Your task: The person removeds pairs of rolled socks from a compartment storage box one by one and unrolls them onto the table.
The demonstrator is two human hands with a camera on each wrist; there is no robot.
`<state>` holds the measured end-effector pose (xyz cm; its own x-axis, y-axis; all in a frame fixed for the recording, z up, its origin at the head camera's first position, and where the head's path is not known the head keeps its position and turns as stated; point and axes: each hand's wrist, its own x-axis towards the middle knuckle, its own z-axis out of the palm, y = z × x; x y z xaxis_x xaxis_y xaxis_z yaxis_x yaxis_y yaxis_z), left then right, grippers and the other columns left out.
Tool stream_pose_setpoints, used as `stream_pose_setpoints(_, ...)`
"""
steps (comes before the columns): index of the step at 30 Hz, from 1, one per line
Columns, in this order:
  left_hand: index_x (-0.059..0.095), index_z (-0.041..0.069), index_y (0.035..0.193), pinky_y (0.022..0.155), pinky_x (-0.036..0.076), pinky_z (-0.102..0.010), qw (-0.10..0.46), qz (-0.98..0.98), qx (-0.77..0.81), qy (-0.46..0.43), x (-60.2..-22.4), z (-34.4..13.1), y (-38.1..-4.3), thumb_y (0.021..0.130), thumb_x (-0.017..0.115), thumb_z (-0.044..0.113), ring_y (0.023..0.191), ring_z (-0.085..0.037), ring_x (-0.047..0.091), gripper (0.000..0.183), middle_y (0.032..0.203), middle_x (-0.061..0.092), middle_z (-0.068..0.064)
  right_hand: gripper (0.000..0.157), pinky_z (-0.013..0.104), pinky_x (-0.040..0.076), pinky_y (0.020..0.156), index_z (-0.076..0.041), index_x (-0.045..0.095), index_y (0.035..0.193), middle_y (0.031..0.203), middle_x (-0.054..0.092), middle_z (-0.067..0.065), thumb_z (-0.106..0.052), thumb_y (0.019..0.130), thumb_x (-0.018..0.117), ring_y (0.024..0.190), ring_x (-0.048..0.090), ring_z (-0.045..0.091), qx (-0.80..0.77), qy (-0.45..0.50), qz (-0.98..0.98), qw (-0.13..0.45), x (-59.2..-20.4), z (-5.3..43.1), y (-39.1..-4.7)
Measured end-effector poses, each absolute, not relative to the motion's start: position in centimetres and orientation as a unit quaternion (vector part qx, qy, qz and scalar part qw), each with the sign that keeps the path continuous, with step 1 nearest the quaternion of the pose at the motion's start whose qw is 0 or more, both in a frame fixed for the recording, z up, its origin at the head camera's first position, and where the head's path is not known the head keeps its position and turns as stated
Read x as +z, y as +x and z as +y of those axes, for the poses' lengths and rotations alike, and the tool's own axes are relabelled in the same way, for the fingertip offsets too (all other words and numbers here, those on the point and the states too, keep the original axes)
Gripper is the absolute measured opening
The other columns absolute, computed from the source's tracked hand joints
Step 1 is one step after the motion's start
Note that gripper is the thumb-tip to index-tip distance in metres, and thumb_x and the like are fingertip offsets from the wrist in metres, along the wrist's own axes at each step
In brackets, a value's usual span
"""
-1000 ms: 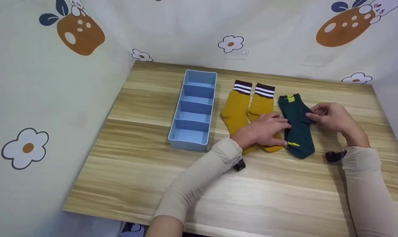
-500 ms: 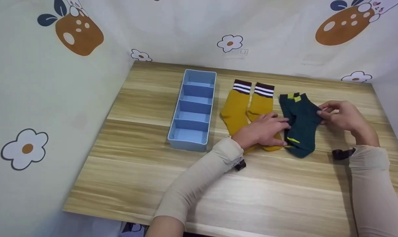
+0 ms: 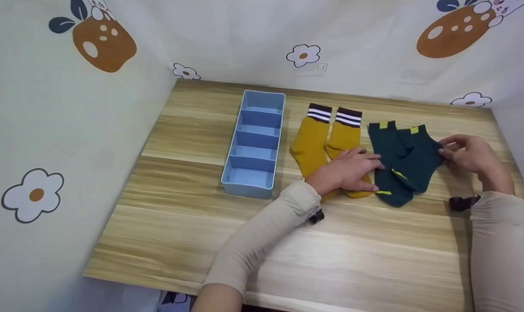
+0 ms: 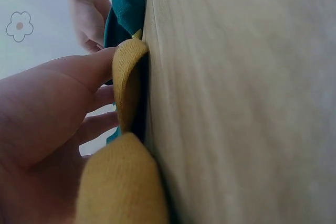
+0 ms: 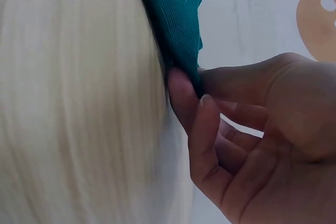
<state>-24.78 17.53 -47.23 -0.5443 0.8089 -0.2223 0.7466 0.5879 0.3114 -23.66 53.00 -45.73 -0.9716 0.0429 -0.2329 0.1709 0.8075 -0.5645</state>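
My right hand (image 3: 472, 154) pinches the heel edge of a dark green ankle sock (image 3: 420, 160); the right wrist view shows the thumb and fingers on its fabric (image 5: 176, 14). This sock partly overlaps a second green sock (image 3: 385, 143) lying flat to its left. Across the toe ends of two mustard socks with striped cuffs, the left one (image 3: 312, 143) and the right one (image 3: 344, 136), rests my left hand (image 3: 346, 171). Its fingers are extended and its fingertips touch the left green sock's edge. Part of the mustard socks is hidden under that hand.
A blue box (image 3: 248, 193) with several compartments in a row stands left of the socks on the wood-grain table (image 3: 179, 216). Patterned wall coverings (image 3: 244, 43) rise behind and at the left of the table.
My right hand has moved right, drawing the upper green sock partly off the other, so both cuffs now show side by side. My left hand has stayed in place.
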Motion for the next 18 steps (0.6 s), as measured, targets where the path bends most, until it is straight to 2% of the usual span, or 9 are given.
stream_pose_setpoints(3, 0.045, 0.037, 0.164, 0.135, 0.021, -0.041, 0.175, 0.875, 0.088, 0.443, -47.2, 17.5, -24.8, 0.105, 0.059, 0.064, 0.165, -0.021, 0.021, 0.067, 0.18, 0.023, 0.014, 0.046, 0.018, 0.054, 0.07, 0.006, 0.051, 0.146, 0.129, 0.064, 0.03, -0.021, 0.11, 0.061, 0.082, 0.061, -0.007, -0.315, 0.039, 0.943, 0.103, -45.8, 52.7, -23.8)
stream_pose_setpoints(5, 0.045, 0.037, 0.164, 0.135, 0.021, -0.041, 0.176, 0.875, 0.087, 0.442, -47.3, 17.5, -24.8, 0.105, 0.059, 0.065, 0.165, -0.021, 0.021, 0.067, 0.18, 0.023, 0.014, 0.047, 0.016, 0.053, 0.072, 0.004, 0.052, 0.147, 0.139, 0.057, 0.035, -0.024, 0.111, 0.061, 0.089, 0.059, -0.005, -0.312, 0.027, 0.944, 0.104, -45.8, 52.3, -24.0)
stream_pose_setpoints(10, 0.044, 0.037, 0.164, 0.135, 0.021, -0.042, 0.179, 0.874, 0.087, 0.443, -47.2, 17.5, -24.7, 0.105, 0.059, 0.064, 0.166, -0.021, 0.02, 0.066, 0.181, 0.022, 0.014, 0.05, 0.022, 0.05, 0.069, 0.001, 0.058, 0.15, 0.137, 0.056, 0.03, -0.03, 0.111, 0.062, 0.096, 0.056, 0.016, -0.28, 0.018, 0.951, 0.126, -45.6, 51.6, -24.2)
stream_pose_setpoints(14, 0.044, 0.037, 0.164, 0.136, 0.02, -0.042, 0.183, 0.874, 0.089, 0.442, -47.2, 17.6, -24.7, 0.105, 0.058, 0.064, 0.166, -0.02, 0.019, 0.066, 0.181, 0.021, 0.014, 0.057, 0.025, 0.049, 0.066, 0.003, 0.053, 0.155, 0.137, 0.052, 0.03, -0.035, 0.112, 0.059, 0.096, 0.056, 0.022, -0.274, 0.025, 0.951, 0.143, -45.6, 51.5, -24.2)
stream_pose_setpoints(18, 0.044, 0.039, 0.164, 0.136, 0.02, -0.042, 0.178, 0.88, 0.088, 0.43, -47.3, 17.8, -24.5, 0.106, 0.051, 0.068, 0.166, -0.019, 0.02, 0.065, 0.18, 0.023, 0.015, 0.076, 0.018, 0.046, 0.072, 0.006, 0.043, 0.16, 0.157, 0.045, 0.037, -0.043, 0.108, 0.067, 0.113, 0.059, 0.037, -0.271, -0.002, 0.949, 0.159, -45.2, 51.1, -24.3)
